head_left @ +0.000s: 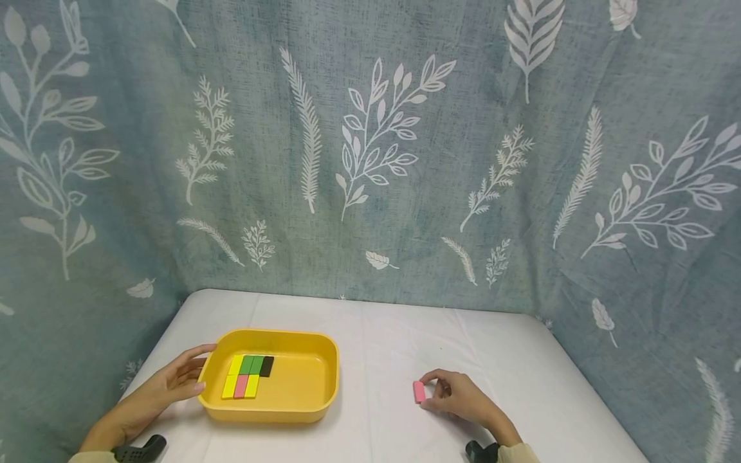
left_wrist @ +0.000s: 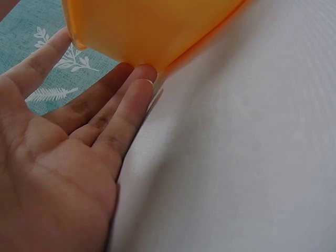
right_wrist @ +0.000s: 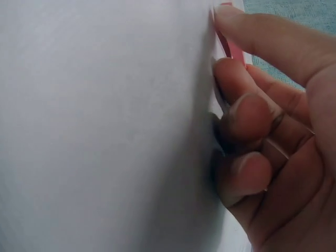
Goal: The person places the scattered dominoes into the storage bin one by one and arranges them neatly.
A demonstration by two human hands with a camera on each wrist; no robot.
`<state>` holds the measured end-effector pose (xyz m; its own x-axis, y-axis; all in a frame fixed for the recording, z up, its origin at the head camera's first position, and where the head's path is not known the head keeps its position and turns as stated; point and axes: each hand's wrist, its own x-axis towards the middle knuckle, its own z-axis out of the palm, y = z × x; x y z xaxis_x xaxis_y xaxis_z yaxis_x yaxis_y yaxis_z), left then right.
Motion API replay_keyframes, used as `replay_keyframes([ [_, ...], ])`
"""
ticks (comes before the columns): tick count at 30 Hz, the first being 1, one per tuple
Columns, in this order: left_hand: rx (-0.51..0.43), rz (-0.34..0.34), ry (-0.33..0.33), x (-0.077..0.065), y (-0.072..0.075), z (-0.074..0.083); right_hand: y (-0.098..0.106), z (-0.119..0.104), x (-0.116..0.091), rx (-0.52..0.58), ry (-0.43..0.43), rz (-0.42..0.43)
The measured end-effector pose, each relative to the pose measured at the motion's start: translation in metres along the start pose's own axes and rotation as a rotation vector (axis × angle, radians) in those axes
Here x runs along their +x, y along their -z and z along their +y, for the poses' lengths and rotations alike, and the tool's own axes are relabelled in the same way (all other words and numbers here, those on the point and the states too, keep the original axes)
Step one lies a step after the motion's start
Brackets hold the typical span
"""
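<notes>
My right hand (head_left: 457, 395) pinches a pink block (head_left: 419, 392) between thumb and index finger, low at the white tabletop. In the right wrist view a strip of the pink block (right_wrist: 236, 52) shows beyond the thumb, with the other fingers curled underneath. To the left, my left hand (head_left: 176, 379) rests against the left end of a yellow tray (head_left: 289, 415). Its fingers reach out fairly straight, tips on the tray's outer wall (left_wrist: 142, 37) in the left wrist view. Inside the tray, yellow, green and black blocks (head_left: 251, 365) form the back row; yellow and pink blocks (head_left: 240, 387) form the front row.
A white cloth (head_left: 370, 360) covers the table, and the tray stands on its left half. Behind and at both sides hangs a blue-green curtain (head_left: 324, 257) with white leaf prints. Dark straps (head_left: 141, 449) circle both wrists.
</notes>
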<state>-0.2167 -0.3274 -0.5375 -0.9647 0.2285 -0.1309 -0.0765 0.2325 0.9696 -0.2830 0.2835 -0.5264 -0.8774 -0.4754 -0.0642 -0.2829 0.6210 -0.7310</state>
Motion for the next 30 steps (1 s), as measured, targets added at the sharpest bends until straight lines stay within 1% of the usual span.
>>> replay_keyframes([
  [8, -0.011, -0.003, -0.009, -0.001, 0.000, 0.000, -0.003, -0.003, 0.001, -0.040, 0.017, 0.048],
  [19, 0.005, 0.012, 0.015, 0.002, 0.001, 0.000, -0.007, -0.010, 0.008, -0.042, 0.028, 0.083],
  [26, -0.001, 0.000, 0.000, 0.002, 0.002, -0.001, -0.007, -0.016, 0.013, -0.069, 0.037, 0.105],
  [30, -0.004, -0.001, 0.006, 0.001, 0.001, 0.000, -0.008, -0.022, 0.017, -0.085, 0.042, 0.115],
])
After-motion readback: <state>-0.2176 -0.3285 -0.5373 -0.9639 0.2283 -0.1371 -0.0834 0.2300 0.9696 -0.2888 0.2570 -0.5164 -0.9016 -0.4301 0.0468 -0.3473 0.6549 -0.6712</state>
